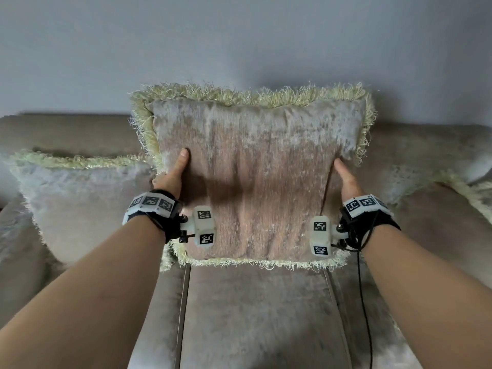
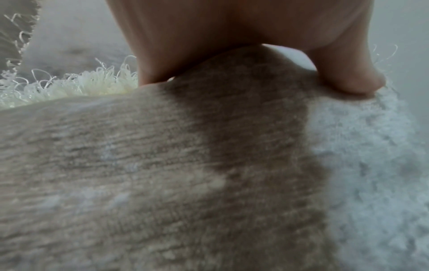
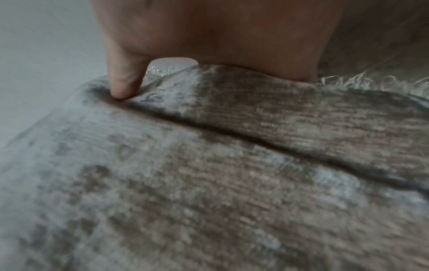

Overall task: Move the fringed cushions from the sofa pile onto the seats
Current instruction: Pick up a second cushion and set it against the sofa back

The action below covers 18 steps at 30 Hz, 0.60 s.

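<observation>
The held cushion (image 1: 255, 177) stands upright in the middle of the sofa (image 1: 255, 315), its lower edge at the back of the centre seat and its top rising above the backrest (image 1: 66, 131) toward the wall (image 1: 239, 43) behind. The left hand (image 1: 170, 177) grips its left side and the right hand (image 1: 346, 179) its right side — thumbs on the front face, fingers hidden behind. A second cushion (image 1: 80, 203) leans against the backrest just to its left, touching it, while a third cushion (image 1: 468, 190) lies at the far right edge — only partly in view.
</observation>
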Motion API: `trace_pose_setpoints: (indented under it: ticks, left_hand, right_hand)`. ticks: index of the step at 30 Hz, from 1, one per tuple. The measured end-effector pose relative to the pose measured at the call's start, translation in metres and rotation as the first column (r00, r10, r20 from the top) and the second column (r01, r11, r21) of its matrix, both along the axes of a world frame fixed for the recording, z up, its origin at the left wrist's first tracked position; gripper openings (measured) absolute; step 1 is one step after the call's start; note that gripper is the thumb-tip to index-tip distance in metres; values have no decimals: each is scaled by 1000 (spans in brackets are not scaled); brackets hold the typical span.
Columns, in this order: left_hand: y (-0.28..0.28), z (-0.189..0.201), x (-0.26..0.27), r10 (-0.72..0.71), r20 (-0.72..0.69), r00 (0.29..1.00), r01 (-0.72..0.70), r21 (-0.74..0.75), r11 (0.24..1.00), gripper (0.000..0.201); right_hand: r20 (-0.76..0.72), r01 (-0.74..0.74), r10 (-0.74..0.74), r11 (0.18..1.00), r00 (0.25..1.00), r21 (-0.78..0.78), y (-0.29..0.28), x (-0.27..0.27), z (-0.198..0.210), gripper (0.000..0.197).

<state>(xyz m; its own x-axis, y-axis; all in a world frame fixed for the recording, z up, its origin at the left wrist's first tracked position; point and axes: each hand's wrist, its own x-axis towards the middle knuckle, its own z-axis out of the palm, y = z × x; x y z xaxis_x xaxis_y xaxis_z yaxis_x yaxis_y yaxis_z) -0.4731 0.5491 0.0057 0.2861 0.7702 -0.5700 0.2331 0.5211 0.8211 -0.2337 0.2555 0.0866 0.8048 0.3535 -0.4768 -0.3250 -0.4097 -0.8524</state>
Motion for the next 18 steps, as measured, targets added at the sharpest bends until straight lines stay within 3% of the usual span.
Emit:
trace_pose_setpoints:
  ticks: [3, 9, 13, 18]
  left_hand:
    - [1, -41, 10, -22, 38, 999, 25, -67, 997, 124]
    - [-14, -98, 36, 57, 105, 993, -52, -50, 997, 138]
    - [-25, -116, 56, 117, 67, 991, -115, -23, 993, 149]
    - [-11, -173, 72, 146, 2, 989, -145, -88, 986, 169]
  right_hand:
    - [1, 26, -26, 999, 1000, 25, 6, 5, -33, 98]
    - [-75, 57, -56, 998, 996, 7, 20, 31, -110, 98]
    - [-124, 63, -67, 997, 990, -34, 35, 51, -160, 100]
    - [-199, 61, -76, 995, 977, -80, 51, 71, -216, 100]
